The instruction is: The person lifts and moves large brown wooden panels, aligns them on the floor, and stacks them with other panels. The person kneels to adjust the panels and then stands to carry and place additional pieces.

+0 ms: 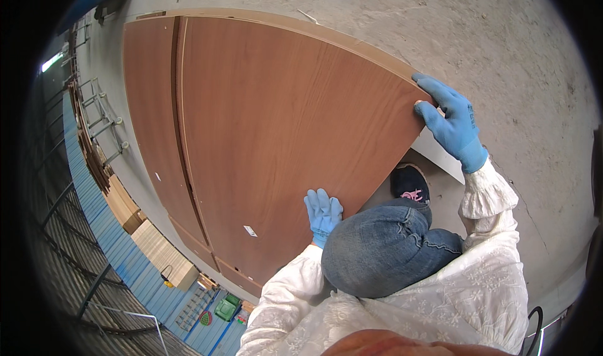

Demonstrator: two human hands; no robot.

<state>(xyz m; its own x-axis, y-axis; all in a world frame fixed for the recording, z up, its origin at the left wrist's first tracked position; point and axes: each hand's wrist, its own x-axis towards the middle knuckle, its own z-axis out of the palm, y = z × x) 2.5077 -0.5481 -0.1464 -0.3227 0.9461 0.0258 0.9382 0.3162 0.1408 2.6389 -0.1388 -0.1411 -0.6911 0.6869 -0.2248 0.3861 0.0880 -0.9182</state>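
A large reddish-brown wood panel point(282, 111) lies in front of me, with a second brown panel point(144, 86) beyond a dark gap on its left. My right hand point(453, 127), in a blue glove, grips the right corner of the large panel, thumb on the top face and fingers around the far edge. Close to my knee, my left hand point(323, 213), also gloved in blue, rests on the panel face with its fingers stretched out. A small white label point(250, 231) is stuck on the panel left of that hand.
My bent knee point(370, 249) and dark shoe point(411, 183) are right beside the panel's near edge. A white board point(436, 155) shows under the right corner. Stacked boards point(160, 252), a metal rack point(103, 120) and a green bin point(227, 307) stand at the left on the concrete floor point(502, 54).
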